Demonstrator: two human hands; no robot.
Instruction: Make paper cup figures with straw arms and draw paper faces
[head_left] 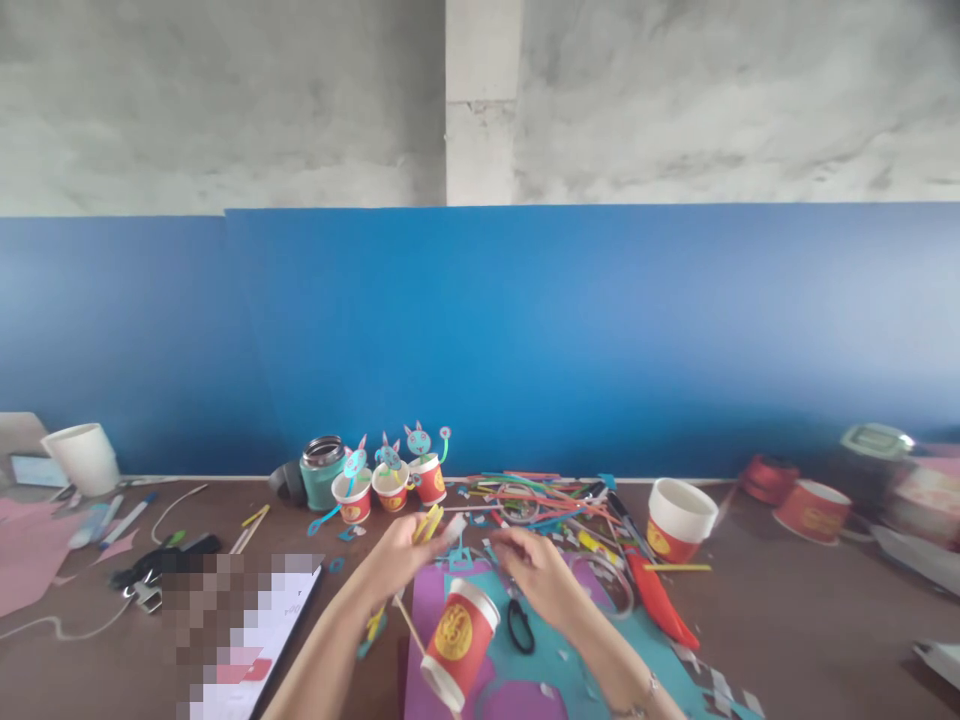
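Note:
My left hand [409, 550] is closed around a folded yellow strip [429, 523]. A small white piece [454, 528] shows at its fingertips, too blurred to name. My right hand [529, 560] is a little to the right, fingers loosely bent and apart, with nothing visible in them. Below both hands is a red and white paper cup [453, 632], tilted, with a thin wooden stick [409, 622] at its side. A cut-out blue paper piece [460, 560] lies between the hands. Black-handled scissors [520, 627] rest on teal paper [637, 650], right of the cup.
Three paper cups with blue paper animal figures [390, 485] stand at the back beside a teal flask [322, 470]. Coloured strips [540, 495] are heaped behind my hands. To the right are stacked cups [681, 515] and a red pouch-like item [664, 600]; at left, a tablet [281, 620].

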